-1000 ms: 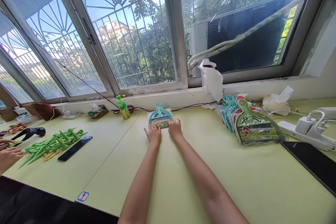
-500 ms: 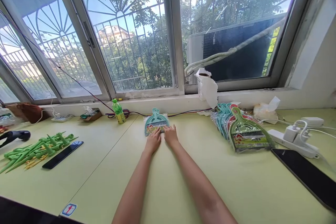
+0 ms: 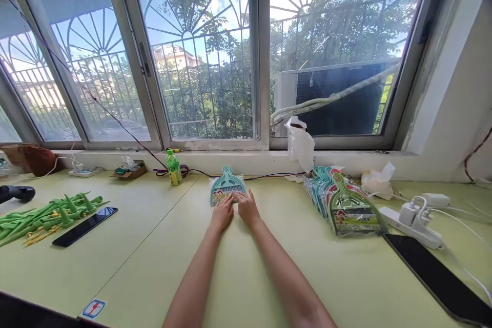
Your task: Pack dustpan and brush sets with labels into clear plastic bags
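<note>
A teal mini dustpan and brush set (image 3: 227,182) in a clear plastic bag lies on the table before me, its handle pointing toward the window. My left hand (image 3: 223,214) rests on the bag's near edge, fingers stretched forward over the printed label. Beside it, my right hand (image 3: 247,209) touches the near right part of the bag with its fingers apart. The fingertips of both hands come close together over the label. Whether any plastic is pinched between them is too small to tell.
To the right stand several bagged dustpan sets, a green one (image 3: 351,210) foremost. Near them are a power strip (image 3: 411,228) and a black tablet-like device (image 3: 438,277). On the left lie green plastic pieces (image 3: 49,218), a phone (image 3: 84,226) and a drink bottle (image 3: 173,168).
My right hand's fingers have shifted left across the bag toward my left fingertips. The bagged set stays in about the same place; the view has tilted up slightly.
</note>
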`<state>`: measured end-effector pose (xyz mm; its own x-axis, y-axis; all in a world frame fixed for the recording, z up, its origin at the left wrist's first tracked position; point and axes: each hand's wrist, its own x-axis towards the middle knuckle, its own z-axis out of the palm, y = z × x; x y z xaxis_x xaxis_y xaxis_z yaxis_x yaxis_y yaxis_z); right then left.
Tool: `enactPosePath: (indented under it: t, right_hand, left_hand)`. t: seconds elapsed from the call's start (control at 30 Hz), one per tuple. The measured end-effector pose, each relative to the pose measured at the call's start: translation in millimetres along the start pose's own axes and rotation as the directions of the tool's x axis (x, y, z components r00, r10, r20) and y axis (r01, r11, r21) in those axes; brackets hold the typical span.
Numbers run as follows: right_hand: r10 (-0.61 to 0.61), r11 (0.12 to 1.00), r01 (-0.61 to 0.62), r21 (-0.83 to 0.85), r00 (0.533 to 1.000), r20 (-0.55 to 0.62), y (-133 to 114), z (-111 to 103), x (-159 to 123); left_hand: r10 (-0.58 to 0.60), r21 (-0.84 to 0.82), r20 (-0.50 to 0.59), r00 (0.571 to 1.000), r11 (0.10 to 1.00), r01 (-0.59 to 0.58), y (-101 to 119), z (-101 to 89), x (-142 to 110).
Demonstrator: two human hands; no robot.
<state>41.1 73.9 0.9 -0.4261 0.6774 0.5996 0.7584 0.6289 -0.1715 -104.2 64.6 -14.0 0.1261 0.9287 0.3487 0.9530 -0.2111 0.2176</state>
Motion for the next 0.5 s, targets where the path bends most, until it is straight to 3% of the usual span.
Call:
enactPosePath:
  t: [0.13, 0.27, 0.37, 0.5]
  right_hand:
    - [0.063, 0.995, -0.067, -0.076, 0.997, -0.054, 18, -24, -26]
    - [0.172, 0.955, -0.200, -0.220, 0.975, -0.139, 36, -58, -74]
    - [0.090, 0.924, -0.121, -0.363, 0.991, -0.101, 44, -88, -120]
    - [0.227, 0.799, -0.338, -0.496, 0.935, -0.272, 68, -128, -160]
  left_hand:
    - [-0.013, -0.024, -0.018, 1.000, 1.000, 0.012, 2, -0.3, -1]
    - [-0.026, -0.050, -0.024, 0.999, 0.998, 0.025, 2, 1.4, -1]
    - [-0.026, -0.049, -0.032, 0.999, 0.998, 0.025, 1, 4.0, 0]
    - [-0.024, -0.036, 0.001, 1.000, 0.999, 0.024, -2, 5.7, 0]
